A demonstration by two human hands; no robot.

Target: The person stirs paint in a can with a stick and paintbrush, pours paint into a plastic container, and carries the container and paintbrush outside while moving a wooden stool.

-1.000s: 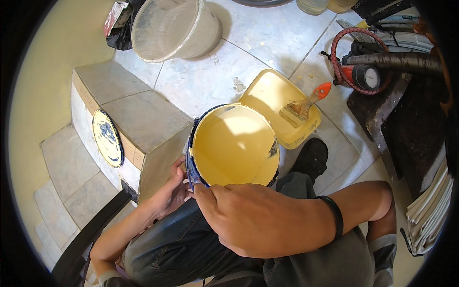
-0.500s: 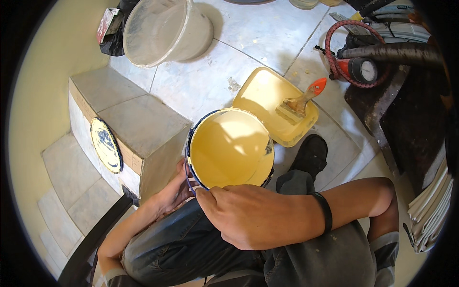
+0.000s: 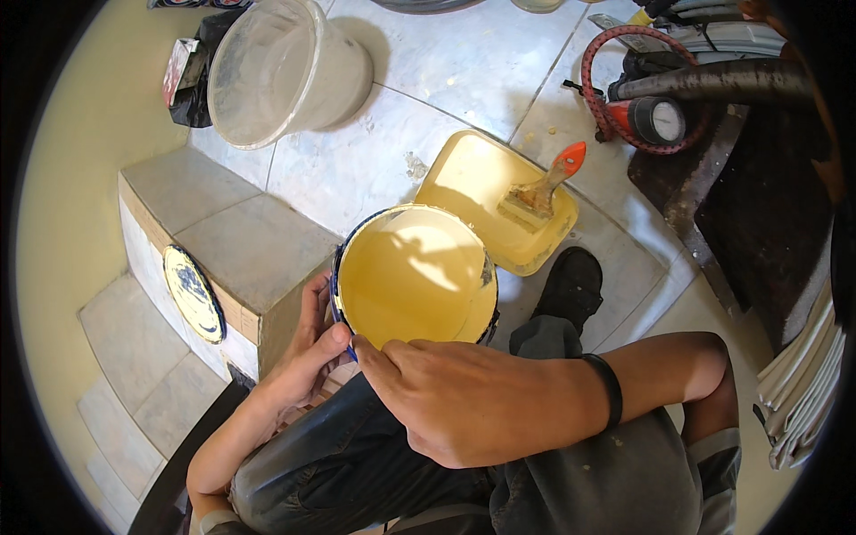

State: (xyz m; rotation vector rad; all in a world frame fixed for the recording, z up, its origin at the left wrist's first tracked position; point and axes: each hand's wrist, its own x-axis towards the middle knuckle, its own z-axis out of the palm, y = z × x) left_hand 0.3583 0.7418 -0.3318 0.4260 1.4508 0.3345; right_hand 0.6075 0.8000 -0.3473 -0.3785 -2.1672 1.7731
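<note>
A round paint can (image 3: 397,299) with pale yellow paint inside and a dark blue outer rim is held over my lap. My left hand (image 3: 312,357) grips its left side, thumb by the rim and fingers partly hidden behind it. My right hand (image 3: 464,401) has its fingers closed on the can's near rim, back of the hand up. Just beyond the can, a yellow tray (image 3: 459,169) lies on the tiled floor, with an orange-handled paintbrush (image 3: 553,183) resting in it. A paint-smeared round lid (image 3: 192,294) leans against the tiled step at left.
A tiled step (image 3: 232,245) and lower stairs (image 3: 138,374) are at left, by a dark rail. A translucent bucket (image 3: 267,71) stands near a black bag. At right are hoses (image 3: 722,85), a pressure gauge (image 3: 664,120), a dark board and folded pale material. My shoe (image 3: 571,290) is beyond the can.
The can and both hands have shifted left in view, as have the surroundings. My left hand's fingers now show higher on the can's side, its thumb nearer the rim.
</note>
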